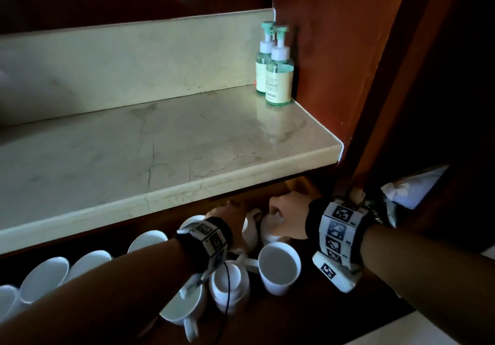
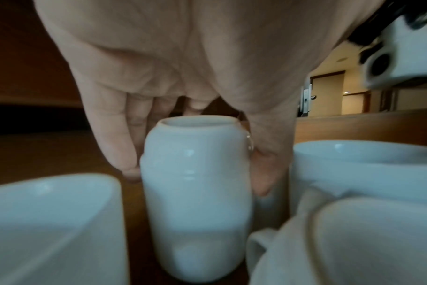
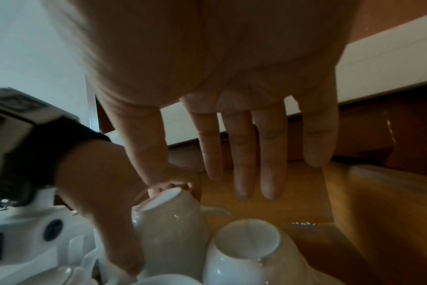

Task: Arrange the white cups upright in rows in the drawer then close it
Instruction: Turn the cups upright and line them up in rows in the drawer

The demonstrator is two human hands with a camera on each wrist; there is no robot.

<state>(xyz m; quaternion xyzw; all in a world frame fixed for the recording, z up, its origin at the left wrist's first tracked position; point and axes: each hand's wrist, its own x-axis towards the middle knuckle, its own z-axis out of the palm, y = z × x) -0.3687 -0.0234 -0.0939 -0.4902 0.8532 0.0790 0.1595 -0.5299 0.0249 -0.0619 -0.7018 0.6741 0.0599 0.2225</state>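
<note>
Currently the left hand (image 2: pixel 183 81) grips an upturned white cup (image 2: pixel 195 192) between fingers and thumb, inside the open drawer (image 3: pixel 354 202) under the bench (image 1: pixel 160 143). Right hand (image 3: pixel 232 86) hovers above a second upturned cup (image 3: pixel 251 256), fingers straight, holding nothing. Other cups (image 1: pixel 278 267) stand nearby.

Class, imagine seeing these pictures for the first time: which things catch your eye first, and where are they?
White cups crowd the open wooden drawer under the marble counter, some upright, some upturned. The left hand grips an upturned cup; the right hand hovers open above another. Two green pump bottles stand in the counter's back corner.
</note>
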